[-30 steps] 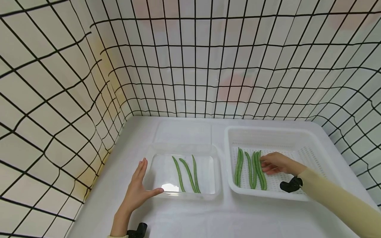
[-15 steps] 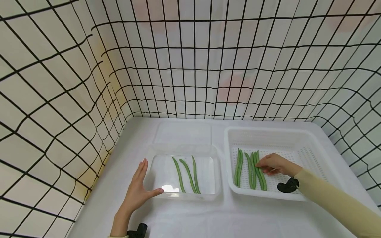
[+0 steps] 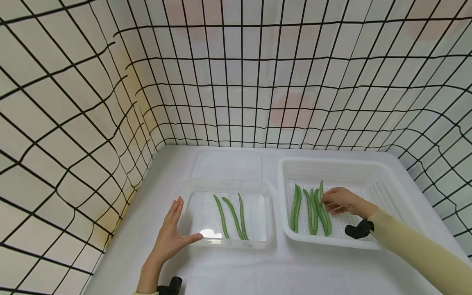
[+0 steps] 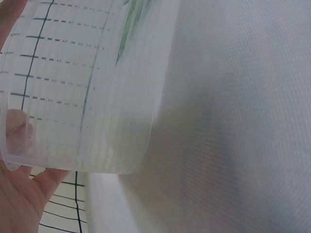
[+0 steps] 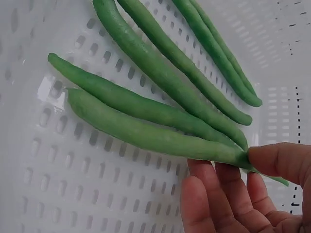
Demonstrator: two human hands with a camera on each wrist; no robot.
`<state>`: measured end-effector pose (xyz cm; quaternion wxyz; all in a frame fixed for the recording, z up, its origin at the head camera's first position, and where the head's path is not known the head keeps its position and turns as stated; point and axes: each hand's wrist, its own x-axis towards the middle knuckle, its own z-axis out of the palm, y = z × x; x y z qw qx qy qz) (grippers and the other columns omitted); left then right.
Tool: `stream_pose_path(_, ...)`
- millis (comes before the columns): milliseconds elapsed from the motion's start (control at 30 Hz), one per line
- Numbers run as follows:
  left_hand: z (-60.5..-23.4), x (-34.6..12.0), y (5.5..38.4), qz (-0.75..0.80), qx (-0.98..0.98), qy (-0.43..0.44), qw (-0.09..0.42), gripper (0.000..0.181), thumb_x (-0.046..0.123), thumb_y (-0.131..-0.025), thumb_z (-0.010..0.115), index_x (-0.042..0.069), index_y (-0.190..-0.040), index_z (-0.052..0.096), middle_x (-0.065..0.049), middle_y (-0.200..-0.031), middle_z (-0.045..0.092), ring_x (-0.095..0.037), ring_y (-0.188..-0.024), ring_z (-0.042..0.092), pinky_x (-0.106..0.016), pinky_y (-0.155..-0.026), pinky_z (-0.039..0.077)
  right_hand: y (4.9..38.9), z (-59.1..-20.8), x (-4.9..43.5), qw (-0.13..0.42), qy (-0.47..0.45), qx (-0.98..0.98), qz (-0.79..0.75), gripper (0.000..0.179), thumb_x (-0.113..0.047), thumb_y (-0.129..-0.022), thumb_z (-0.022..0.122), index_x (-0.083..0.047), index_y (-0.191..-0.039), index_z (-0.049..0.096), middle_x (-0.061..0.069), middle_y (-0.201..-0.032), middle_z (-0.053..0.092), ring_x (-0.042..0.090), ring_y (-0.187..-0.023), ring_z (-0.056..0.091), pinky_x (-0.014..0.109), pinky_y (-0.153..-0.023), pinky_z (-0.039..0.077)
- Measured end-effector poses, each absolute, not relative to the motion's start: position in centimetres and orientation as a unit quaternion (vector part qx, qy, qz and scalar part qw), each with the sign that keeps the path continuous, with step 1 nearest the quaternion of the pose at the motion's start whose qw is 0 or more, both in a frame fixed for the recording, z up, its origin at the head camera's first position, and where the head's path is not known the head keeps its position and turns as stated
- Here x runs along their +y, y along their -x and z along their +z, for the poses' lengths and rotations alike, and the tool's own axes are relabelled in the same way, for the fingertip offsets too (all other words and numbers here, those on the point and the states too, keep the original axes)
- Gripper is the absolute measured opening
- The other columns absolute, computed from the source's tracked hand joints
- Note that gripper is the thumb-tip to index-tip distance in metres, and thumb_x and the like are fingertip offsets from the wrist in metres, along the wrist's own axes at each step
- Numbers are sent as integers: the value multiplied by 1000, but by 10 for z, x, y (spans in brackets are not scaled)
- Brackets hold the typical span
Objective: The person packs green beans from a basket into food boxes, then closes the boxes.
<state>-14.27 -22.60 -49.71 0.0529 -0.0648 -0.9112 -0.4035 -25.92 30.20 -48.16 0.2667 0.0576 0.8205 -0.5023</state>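
My right hand (image 3: 341,200) is inside the white perforated basket (image 3: 368,162). Its thumb and fingers pinch the nearest green bean (image 5: 155,138) toward one end, as the right wrist view shows. Several other green beans (image 3: 296,209) lie beside it on the basket floor, roughly side by side. To the left, a clear plastic container (image 3: 268,205) holds 3 green beans (image 3: 233,213) spaced apart. My left hand (image 3: 167,233) is at this container's left end, fingers straight and thumb spread along the near side; the left wrist view shows it around the clear wall (image 4: 73,141).
A white cloth (image 3: 236,270) covers the table under both containers. A flat clear lid-like sheet (image 3: 226,162) lies behind the clear container. Black grid netting (image 3: 236,82) over pale fabric encloses the back and sides.
My right hand first reached left to the rightmost bean, then drew back slightly right. That bean has shifted away from the one beside it and its far end sticks out further. The left hand is still.
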Motion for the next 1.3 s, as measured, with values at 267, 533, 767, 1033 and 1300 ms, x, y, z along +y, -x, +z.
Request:
stream_pose_path(267,-497,-226,143,-403,-911,67,56,122,53,-60,84,24,-154,12,-4,-158,11,-28,-143,7,-66,-102,19,258,-479,304,244,-76,810,-527,30,-14,-97,52,9,-115,45,9,-90,64,16,-61,64,33,-60,55)
stream_pose_path(533,-498,-226,143,-402,-912,66,56,122,54,-60,84,23,-154,12,-4,-158,12,-29,-143,7,-65,-102,19,256,-471,304,236,-69,807,-536,37,-18,-99,50,10,-123,41,11,-94,65,16,-60,65,31,-57,55)
stream_pose_path(767,-499,-227,142,-399,-913,61,54,122,55,-60,83,24,-154,12,-5,-157,13,-31,-142,8,-66,-101,20,256,-462,297,229,-63,805,-544,42,-21,-99,52,11,-125,43,13,-96,64,16,-65,66,31,-61,55)
stream_pose_path(1033,-496,-227,142,-399,-914,59,54,122,53,-60,84,23,-154,12,-9,-157,12,-31,-142,7,-67,-100,20,254,-444,272,225,-44,809,-541,53,-25,-97,56,10,-133,40,9,-94,65,16,-69,66,31,-62,55)
stream_pose_path(1300,-497,-226,143,-402,-912,64,57,122,53,-60,84,22,-154,13,-7,-157,13,-30,-142,7,-66,-101,20,251,-433,247,231,-40,798,-555,62,-30,-92,63,7,-137,40,10,-96,62,14,-66,63,31,-63,55)
